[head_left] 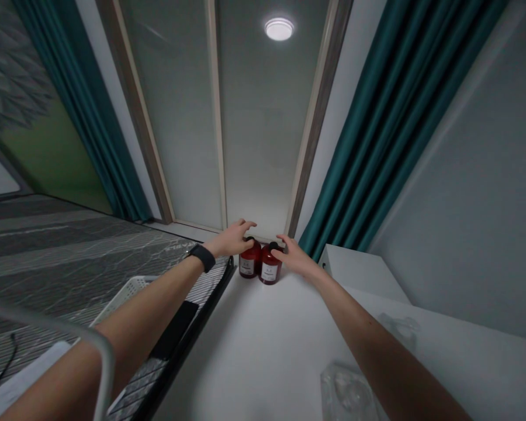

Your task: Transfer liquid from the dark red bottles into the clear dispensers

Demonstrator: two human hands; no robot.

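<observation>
Two dark red bottles with black caps and white labels stand side by side at the far end of a white surface. The left bottle point(248, 264) has my left hand point(234, 238) at its top, thumb near the cap and fingers spread above and behind. At the cap of the right bottle point(269, 270) is my right hand point(293, 255), its thumb and index finger apart on either side. Both bottles are upright. Whether the fingertips touch them is hard to tell. A dark watch band is on my left wrist.
The white surface point(245, 351) bears a clear container point(348, 394) near the front and a white box point(363, 272) at the right back. Left are a dark-edged striped surface, a white basket point(129, 292), a black flat item point(175, 330) and a grey curved bar point(103, 351). Teal curtains flank glass panels.
</observation>
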